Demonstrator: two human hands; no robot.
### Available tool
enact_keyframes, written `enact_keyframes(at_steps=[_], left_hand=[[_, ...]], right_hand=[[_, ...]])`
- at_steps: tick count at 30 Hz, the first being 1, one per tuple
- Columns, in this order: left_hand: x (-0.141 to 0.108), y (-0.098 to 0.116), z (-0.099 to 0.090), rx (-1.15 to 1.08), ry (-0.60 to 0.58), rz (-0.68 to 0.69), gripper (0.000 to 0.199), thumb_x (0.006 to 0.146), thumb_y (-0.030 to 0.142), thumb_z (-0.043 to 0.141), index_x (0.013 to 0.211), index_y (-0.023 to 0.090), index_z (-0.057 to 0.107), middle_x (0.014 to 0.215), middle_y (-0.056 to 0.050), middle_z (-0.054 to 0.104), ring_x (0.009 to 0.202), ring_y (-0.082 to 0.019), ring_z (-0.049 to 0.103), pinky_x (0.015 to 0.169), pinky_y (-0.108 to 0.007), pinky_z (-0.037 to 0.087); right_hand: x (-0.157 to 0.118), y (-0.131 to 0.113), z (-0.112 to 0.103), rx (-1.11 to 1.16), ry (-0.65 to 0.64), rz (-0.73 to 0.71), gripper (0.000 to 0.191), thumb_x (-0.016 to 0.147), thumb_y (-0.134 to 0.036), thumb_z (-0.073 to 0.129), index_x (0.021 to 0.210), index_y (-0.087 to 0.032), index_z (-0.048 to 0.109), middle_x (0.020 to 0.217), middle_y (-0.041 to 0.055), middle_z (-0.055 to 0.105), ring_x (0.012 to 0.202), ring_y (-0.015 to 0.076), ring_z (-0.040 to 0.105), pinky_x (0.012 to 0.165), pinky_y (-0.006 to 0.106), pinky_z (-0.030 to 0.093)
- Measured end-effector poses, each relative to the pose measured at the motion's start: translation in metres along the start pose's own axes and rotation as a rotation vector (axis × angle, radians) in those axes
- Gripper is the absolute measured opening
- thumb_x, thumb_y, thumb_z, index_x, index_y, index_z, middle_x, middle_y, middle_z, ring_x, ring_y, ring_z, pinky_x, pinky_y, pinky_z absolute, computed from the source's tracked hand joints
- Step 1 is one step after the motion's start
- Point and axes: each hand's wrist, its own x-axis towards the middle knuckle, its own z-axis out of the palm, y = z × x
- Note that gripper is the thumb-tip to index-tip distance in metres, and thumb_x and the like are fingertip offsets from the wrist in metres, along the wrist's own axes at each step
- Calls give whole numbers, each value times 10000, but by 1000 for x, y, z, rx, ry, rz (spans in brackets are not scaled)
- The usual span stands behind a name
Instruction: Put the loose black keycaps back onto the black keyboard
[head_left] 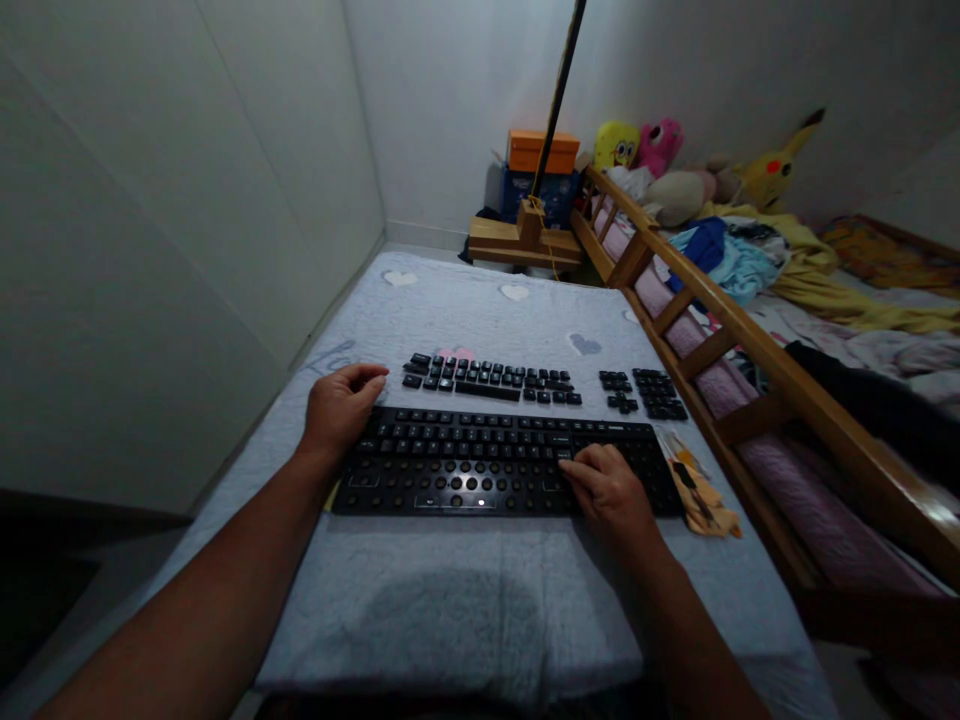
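A black keyboard (480, 432) lies across the table, its upper rows capped and much of its lower rows bare, with round key posts showing. My left hand (341, 405) rests at the keyboard's upper left corner, fingers curled in and nothing visible in them. Near the right end of the main keys, my right hand (606, 487) has its thumb and fingers pinched together at a keycap (562, 453). Loose black keycaps (487, 378) are laid out in rows behind the keyboard. Smaller groups of keycaps (658, 392) sit farther right.
A light blue cloth with hearts (450, 590) covers the table. Right of the keyboard lies an orange cloth (709, 508) with a dark-handled tool (690, 480) on it. A wooden bed rail (720, 320) runs along the right side. Behind stand a wooden base with a pole (529, 225) and boxes (544, 150).
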Motion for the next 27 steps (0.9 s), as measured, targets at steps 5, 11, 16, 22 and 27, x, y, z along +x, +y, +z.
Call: enact_keyframes(at_steps=[5, 11, 16, 22, 27], left_hand=[[-1, 2, -1, 1, -1, -8, 320, 746, 400, 618, 949, 194, 755, 926, -44, 754, 860, -212, 682, 844, -309, 519], [0, 0, 0, 11, -7, -10, 343, 740, 411, 613, 955, 186, 757, 928, -43, 754, 864, -215, 678, 829, -306, 518], [1, 0, 0, 13, 0, -11, 333, 737, 408, 610, 939, 189, 759, 929, -45, 754, 878, -223, 678, 840, -316, 517], [0, 2, 0, 24, -2, -9, 349, 736, 417, 606, 945, 184, 761, 914, -46, 753, 862, -225, 678, 825, -319, 520], [0, 1, 0, 27, 0, -6, 355, 740, 417, 600, 957, 184, 759, 918, -46, 753, 859, -224, 680, 821, -320, 521]], right_hand=[[-1, 2, 1, 6, -3, -9, 220, 926, -133, 529, 973, -207, 731, 861, 74, 631, 841, 215, 529, 755, 355, 467], [-1, 5, -3, 78, 46, 63, 197, 867, -202, 647, 1060, -165, 662, 932, 79, 617, 897, 241, 541, 801, 397, 475], [2, 5, -3, 23, 29, 106, 200, 851, -210, 670, 1044, -161, 669, 931, 85, 611, 903, 254, 544, 807, 402, 471], [2, 4, 1, 12, 6, 142, 208, 858, -190, 663, 1065, -172, 662, 959, 88, 624, 928, 261, 546, 833, 408, 469], [4, 3, -1, 45, 5, 184, 156, 827, -174, 690, 982, -177, 669, 941, 77, 635, 906, 252, 556, 810, 392, 463]])
